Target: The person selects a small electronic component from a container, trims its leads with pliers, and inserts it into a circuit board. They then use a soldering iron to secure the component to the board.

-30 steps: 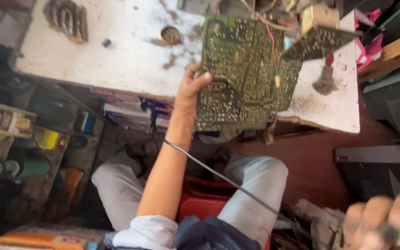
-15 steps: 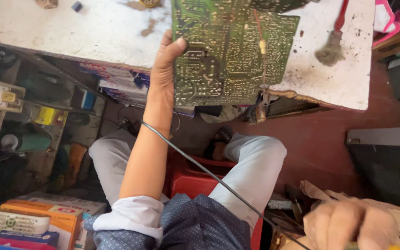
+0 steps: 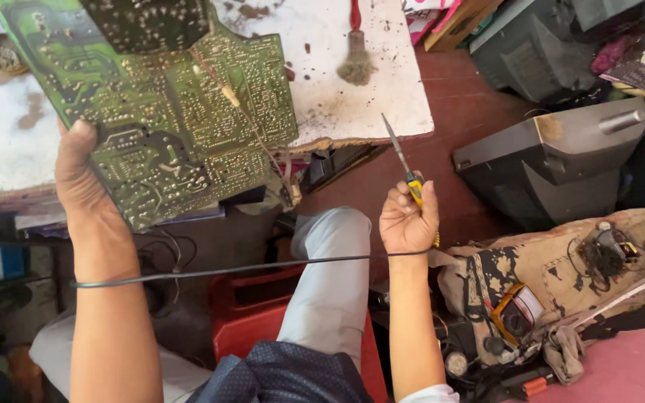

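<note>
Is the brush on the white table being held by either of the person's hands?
No. The brush lies alone on the table; the left hand grips the green circuit board, the right hand a soldering iron.

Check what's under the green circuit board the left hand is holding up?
Behind the green circuit board, held by the left hand, lies the stained white table with a brush. Whatever sits on the table directly beneath the board is covered.

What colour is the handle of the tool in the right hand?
Yellow with a black band on the tool, gripped in the right hand; the head view shows it.
</note>
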